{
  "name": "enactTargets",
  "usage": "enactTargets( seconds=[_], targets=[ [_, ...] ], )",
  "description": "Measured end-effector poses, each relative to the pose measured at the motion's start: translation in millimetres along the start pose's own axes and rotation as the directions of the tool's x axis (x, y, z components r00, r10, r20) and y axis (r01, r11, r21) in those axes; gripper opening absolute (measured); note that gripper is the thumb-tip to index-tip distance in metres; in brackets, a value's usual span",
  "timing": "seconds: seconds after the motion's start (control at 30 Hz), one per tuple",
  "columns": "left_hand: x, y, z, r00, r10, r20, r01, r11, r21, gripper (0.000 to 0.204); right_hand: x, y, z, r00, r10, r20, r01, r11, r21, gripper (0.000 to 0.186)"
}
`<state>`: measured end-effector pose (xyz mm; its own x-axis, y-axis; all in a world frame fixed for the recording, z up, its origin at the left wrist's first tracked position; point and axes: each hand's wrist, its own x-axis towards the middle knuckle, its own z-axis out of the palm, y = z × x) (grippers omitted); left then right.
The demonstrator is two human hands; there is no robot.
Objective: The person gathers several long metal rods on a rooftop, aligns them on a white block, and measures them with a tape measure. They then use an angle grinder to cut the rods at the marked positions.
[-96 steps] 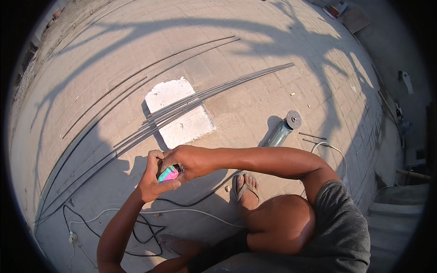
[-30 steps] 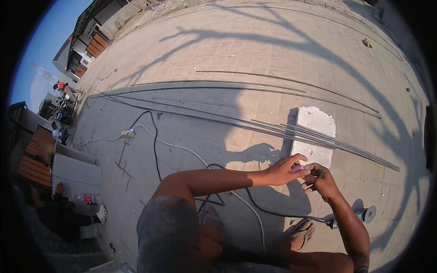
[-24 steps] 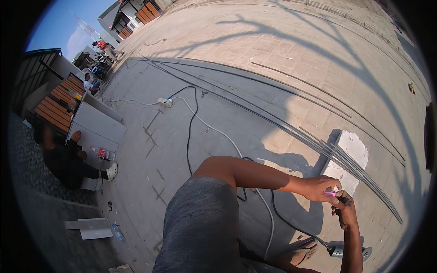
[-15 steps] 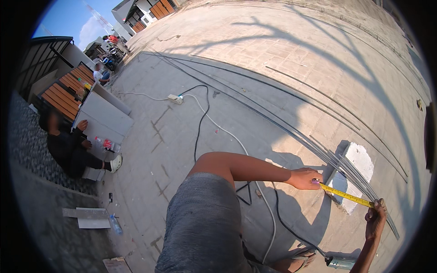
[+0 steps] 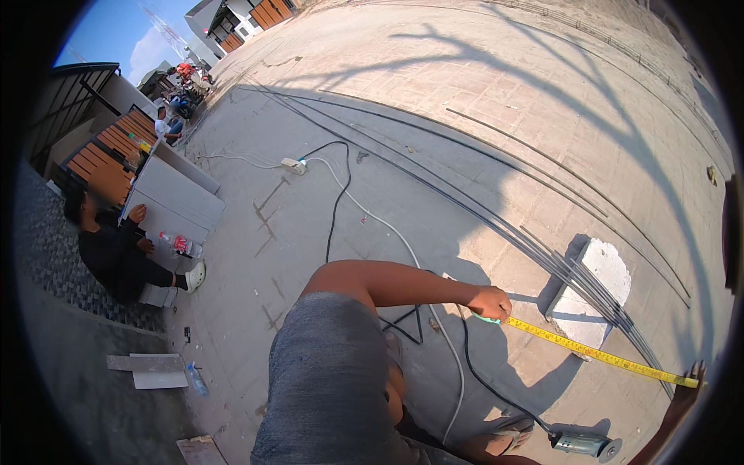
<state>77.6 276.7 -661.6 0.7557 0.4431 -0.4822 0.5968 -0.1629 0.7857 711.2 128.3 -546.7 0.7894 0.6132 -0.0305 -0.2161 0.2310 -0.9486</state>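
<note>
My left hand (image 5: 490,302) is closed round a tape measure (image 5: 486,318) with a green casing, mostly hidden by my fingers. Its yellow blade (image 5: 589,350) is drawn out down to the right, passing the near end of a rough white block (image 5: 601,271) and over several thin metal rods (image 5: 558,265) that lie across that block. My right hand (image 5: 690,387), at the right edge, grips the end of the blade; part of it is in the dark rim. An angle grinder (image 5: 581,443) lies on the paving near the bottom right.
Black and white cables (image 5: 333,221) and a power strip (image 5: 294,164) lie on the paving. A seated person in black (image 5: 112,260) is at the left beside white boards (image 5: 174,194) and bottles (image 5: 178,244). Farther back are another person (image 5: 167,128), motorcycles (image 5: 186,101) and house fronts.
My hands have moved apart, drawing the yellow blade out: the left toward the lower left, the right to the right edge. The view has swung left, bringing the people and houses in.
</note>
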Motion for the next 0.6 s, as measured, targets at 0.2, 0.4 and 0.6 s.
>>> enactTargets(
  seconds=[0.2,0.4,0.6],
  targets=[
    [25.4,47.9,0.8,0.990,-0.061,-0.127,0.062,0.998,0.004,0.027,-137.4,51.7,132.5,0.862,0.378,0.337,-0.268,0.905,-0.330,0.044],
    [44.2,86.0,-6.5,0.973,-0.071,-0.220,0.100,0.988,0.121,0.021,-155.5,115.5,132.9,0.842,0.405,0.356,-0.331,0.909,-0.253,0.032],
    [13.7,85.0,-83.1,0.962,-0.116,-0.247,0.158,0.975,0.158,0.019,-76.1,119.6,69.5,0.937,0.349,-0.015,-0.349,0.937,0.008,0.022]
  ],
)
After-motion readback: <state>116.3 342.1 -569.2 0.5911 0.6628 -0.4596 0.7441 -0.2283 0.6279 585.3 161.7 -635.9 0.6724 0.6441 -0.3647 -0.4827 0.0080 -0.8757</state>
